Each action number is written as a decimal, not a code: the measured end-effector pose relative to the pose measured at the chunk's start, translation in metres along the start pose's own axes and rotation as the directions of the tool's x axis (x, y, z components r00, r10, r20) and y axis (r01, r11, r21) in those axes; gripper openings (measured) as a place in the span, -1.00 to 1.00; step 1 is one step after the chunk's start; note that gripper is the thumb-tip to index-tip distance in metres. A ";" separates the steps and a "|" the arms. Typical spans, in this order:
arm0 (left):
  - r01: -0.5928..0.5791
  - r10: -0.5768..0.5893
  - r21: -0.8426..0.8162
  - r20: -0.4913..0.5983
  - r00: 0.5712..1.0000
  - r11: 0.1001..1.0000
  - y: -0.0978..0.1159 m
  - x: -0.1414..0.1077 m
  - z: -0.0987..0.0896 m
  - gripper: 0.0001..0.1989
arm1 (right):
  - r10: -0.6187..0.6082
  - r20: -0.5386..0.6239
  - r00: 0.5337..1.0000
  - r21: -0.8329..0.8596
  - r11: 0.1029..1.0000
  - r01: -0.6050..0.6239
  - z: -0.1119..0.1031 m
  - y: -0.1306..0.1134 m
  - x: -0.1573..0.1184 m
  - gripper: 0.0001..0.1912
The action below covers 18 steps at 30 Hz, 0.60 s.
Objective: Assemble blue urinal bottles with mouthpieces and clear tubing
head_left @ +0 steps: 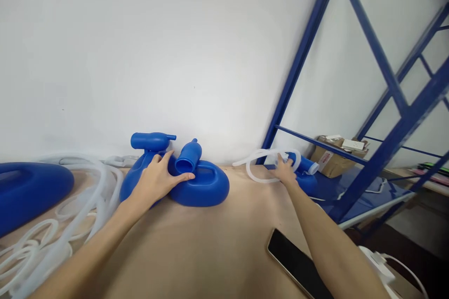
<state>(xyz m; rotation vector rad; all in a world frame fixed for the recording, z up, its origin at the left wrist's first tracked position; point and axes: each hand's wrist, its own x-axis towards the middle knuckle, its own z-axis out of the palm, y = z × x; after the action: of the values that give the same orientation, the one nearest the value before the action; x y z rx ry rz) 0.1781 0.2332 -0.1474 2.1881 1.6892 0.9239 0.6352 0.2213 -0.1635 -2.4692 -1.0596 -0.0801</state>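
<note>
My left hand [159, 177] reaches among blue plastic bottles with its thumb and fingers spread apart. Its thumb lies by the wide mouth of a blue bottle [206, 189], which has a looped handle and an upturned neck. Close behind the fingers sits another blue bottle [149, 141], its neck lying sideways and its body partly hidden by the hand. Further right, my right hand [286, 170] has its fingers closed about a coiled white tube [257, 180]; the exact grip is partly hidden. Just beyond it lies a third blue bottle [307, 182] with a whitish cap.
Loose white tubing [100, 191] is heaped at the left, next to another blue bottle [31, 191]. A phone [298, 261] lies under my right forearm. Blue metal frame bars [301, 65] rise at the right, with an open cardboard box [329, 163] behind. A white power strip [380, 266] is near.
</note>
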 end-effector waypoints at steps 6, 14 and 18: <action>0.058 -0.057 0.012 -0.084 0.995 0.998 0.005 0.001 0.007 0.05 | -0.160 -0.094 0.983 -0.197 0.971 0.139 -0.001 0.036 0.017 -0.58; -0.020 0.022 0.017 -0.135 0.991 1.000 0.006 -0.003 0.014 -0.02 | -0.312 -0.263 0.913 -0.223 0.940 0.258 -0.010 0.032 0.015 -0.62; -0.032 0.033 0.005 -0.118 0.992 0.999 0.004 -0.003 0.015 0.00 | -0.349 -0.340 0.873 -0.182 0.935 0.304 -0.030 0.016 0.003 -0.59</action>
<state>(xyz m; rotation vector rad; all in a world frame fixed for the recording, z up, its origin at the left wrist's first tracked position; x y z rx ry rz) 0.1898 0.2327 -0.1583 2.2088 1.7116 1.0805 0.6519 0.2007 -0.1418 -2.2237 -1.3170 -0.7071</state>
